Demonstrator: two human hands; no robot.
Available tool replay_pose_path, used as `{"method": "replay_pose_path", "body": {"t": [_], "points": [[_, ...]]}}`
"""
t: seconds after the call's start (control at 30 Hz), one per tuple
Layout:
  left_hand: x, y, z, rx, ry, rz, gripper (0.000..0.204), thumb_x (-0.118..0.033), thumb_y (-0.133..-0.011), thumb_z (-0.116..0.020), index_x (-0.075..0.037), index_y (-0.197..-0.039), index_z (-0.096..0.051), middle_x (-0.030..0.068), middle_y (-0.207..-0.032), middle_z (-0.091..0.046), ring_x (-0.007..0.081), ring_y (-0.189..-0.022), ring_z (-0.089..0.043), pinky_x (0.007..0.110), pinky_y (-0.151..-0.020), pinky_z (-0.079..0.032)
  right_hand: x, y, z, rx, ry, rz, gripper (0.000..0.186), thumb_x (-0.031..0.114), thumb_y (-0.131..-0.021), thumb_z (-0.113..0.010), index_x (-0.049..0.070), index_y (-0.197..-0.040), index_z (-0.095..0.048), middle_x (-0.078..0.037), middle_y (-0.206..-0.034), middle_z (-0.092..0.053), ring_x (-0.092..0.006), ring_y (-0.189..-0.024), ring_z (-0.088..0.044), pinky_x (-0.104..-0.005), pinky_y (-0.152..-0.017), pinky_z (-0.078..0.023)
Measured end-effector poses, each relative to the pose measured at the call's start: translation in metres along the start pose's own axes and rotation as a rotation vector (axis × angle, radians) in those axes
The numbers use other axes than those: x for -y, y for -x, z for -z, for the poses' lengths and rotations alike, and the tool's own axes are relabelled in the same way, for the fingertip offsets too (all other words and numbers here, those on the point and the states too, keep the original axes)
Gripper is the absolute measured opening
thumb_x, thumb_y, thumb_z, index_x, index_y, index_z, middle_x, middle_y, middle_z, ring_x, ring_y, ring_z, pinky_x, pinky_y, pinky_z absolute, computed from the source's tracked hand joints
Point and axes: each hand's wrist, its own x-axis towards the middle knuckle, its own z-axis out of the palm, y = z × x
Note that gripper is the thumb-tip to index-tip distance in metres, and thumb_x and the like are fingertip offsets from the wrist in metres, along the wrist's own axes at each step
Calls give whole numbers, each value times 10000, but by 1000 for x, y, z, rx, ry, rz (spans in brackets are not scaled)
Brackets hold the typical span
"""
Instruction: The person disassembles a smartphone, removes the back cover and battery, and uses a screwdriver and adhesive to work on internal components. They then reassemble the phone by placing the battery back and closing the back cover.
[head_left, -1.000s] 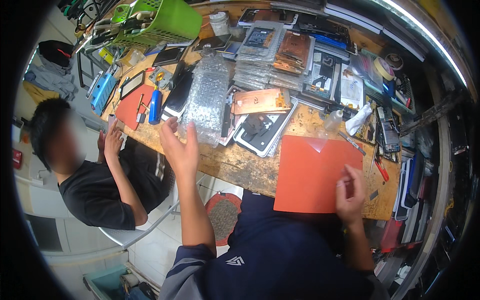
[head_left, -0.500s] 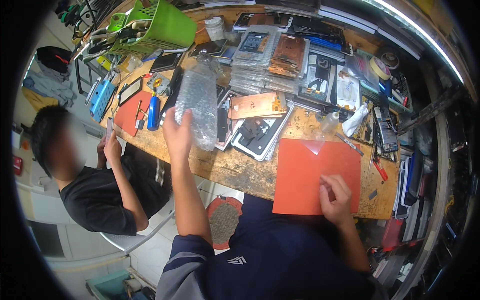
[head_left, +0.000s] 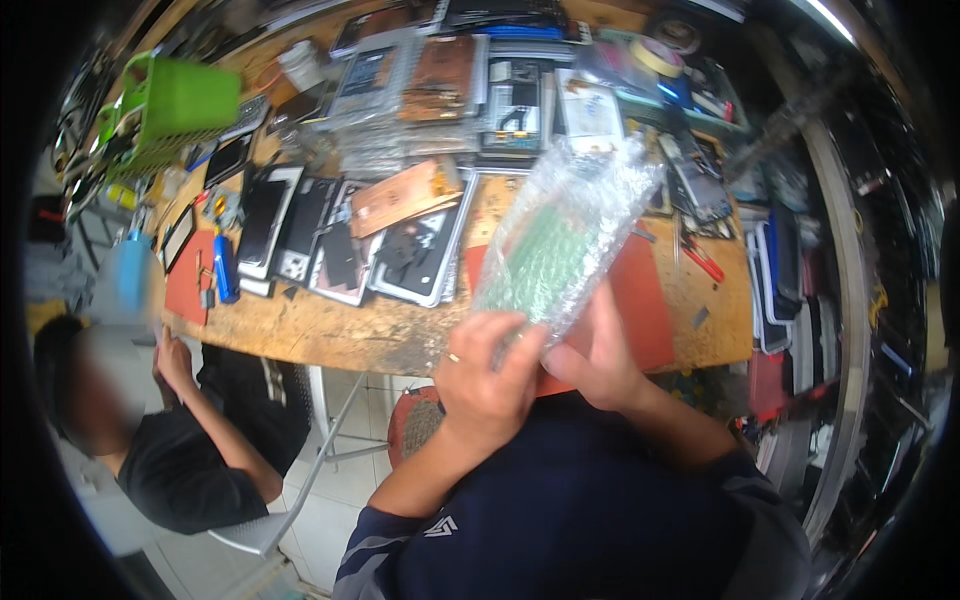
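Observation:
A clear bubble-wrap pouch point(head_left: 570, 235), with something flat and green showing through, is held tilted above the red-orange mat point(head_left: 648, 300). My left hand point(head_left: 490, 375), a ring on one finger, grips the pouch's near end with fingers bent over it. On the other side, my right hand point(head_left: 605, 355) has its thumb along the near corner, and its fingers reach partly behind the wrap. Much of the mat is hidden under the pouch and hands.
Left of the mat lie phone parts, including a copper-coloured panel point(head_left: 405, 195) and a white-framed housing point(head_left: 425, 255). Wrapped stacks point(head_left: 405, 140) stand behind. A green basket point(head_left: 185, 100) is at far left. A seated person point(head_left: 190, 440) sits at the table's left.
My left hand has brought the bubble-wrap pouch rightward from the phone parts to above the mat. My right hand has risen from the mat onto the pouch. The view has turned right.

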Motion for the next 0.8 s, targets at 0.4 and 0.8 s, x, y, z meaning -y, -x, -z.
{"method": "replay_pose_path", "body": {"t": [0.4, 0.8], "points": [[2, -10, -29, 126, 493, 417, 569, -108, -938, -808, 39, -1424, -551, 181, -1267, -659, 287, -1110, -678, 388, -965, -561, -9, 23, 64, -76, -124, -262, 456, 179, -1157, -577, -26, -1553, -479, -102, -1411, -651, -157, -1258, -627, -353, -1099, -509], [11, -13, -57, 185, 1094, 778, 611, -86, -1100, -656, -13, -1627, -355, 160, -1491, -579, 229, -1372, -552, 405, -1192, -439, -24, 28, 102, -62, -575, -389, 479, 250, -1172, -551, -38, -1549, -484, -168, -1430, -661, -216, -1262, -681, -391, -1085, -553]]}}
